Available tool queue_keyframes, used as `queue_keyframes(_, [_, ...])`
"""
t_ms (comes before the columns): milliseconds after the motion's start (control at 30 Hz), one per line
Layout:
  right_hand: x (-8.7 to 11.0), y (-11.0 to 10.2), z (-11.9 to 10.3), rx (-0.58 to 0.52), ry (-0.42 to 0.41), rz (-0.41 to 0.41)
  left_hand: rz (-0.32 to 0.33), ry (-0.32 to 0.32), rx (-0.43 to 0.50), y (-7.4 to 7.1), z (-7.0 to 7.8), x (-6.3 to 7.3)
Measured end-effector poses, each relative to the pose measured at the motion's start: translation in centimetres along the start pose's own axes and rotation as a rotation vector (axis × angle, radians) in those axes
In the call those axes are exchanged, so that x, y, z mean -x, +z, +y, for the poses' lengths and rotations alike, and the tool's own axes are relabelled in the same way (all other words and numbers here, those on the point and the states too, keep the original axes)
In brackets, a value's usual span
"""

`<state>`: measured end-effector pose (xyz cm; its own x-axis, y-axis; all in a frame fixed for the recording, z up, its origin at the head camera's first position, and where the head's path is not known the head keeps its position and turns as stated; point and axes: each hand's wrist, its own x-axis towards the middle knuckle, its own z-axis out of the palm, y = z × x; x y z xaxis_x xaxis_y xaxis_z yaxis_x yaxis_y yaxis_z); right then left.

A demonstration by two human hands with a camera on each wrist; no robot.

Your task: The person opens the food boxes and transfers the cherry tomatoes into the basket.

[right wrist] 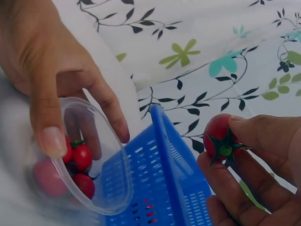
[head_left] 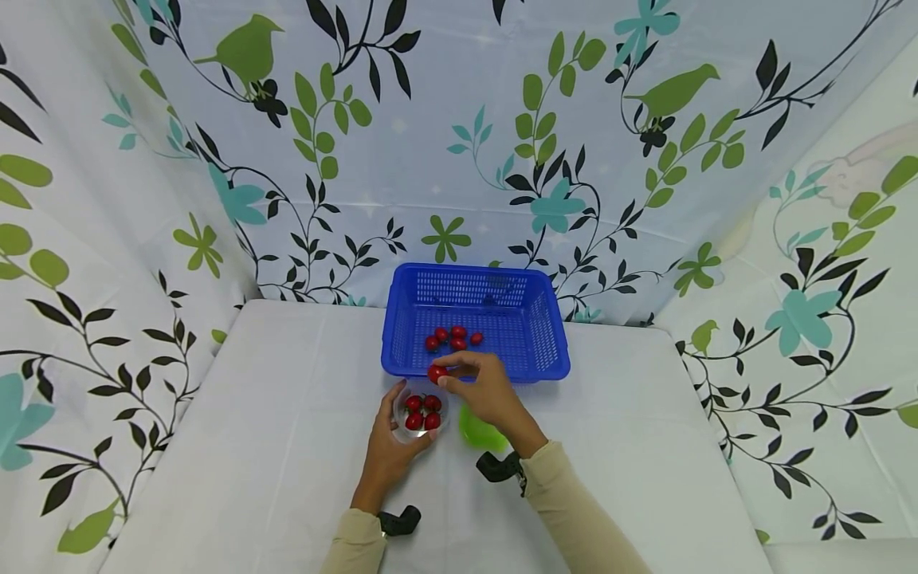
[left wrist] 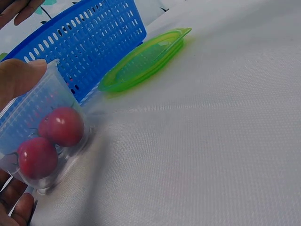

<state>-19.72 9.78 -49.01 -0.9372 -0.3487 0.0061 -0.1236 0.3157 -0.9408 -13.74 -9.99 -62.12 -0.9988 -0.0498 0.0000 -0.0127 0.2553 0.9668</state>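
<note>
My left hand (head_left: 390, 445) grips a clear plastic tub (right wrist: 123, 188) round its sides, thumb over the rim. Several cherry tomatoes (head_left: 423, 412) lie inside it, red with green stalks. Between thumb and fingers my right hand (head_left: 489, 392) pinches a single cherry tomato (right wrist: 218, 136), its green calyx showing in the right wrist view. That hand is held above the near edge of the blue basket (head_left: 534, 343), just right of the tub. More cherry tomatoes (head_left: 457, 344) sit on the basket floor, towards its left.
A bright green lid (left wrist: 141, 63), partly under my right hand in the head view, lies on the white table (head_left: 287, 446) in front of the basket. Behind the basket hangs a leaf-patterned curtain (head_left: 430, 159), with more patterned cloth at both sides.
</note>
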Motion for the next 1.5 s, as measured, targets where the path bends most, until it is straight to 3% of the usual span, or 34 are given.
queue_keyframes(633, [-1.9, -4.1, 0.4, 0.006, 0.034, 0.135, 0.006, -0.014, -0.018, 0.2, 0.5, 0.0])
queue_keyframes(1500, [-4.2, -7.3, 1.4, 0.009, 0.119, 0.144, 0.015, -0.017, -0.019, 0.3, 0.4, 0.0])
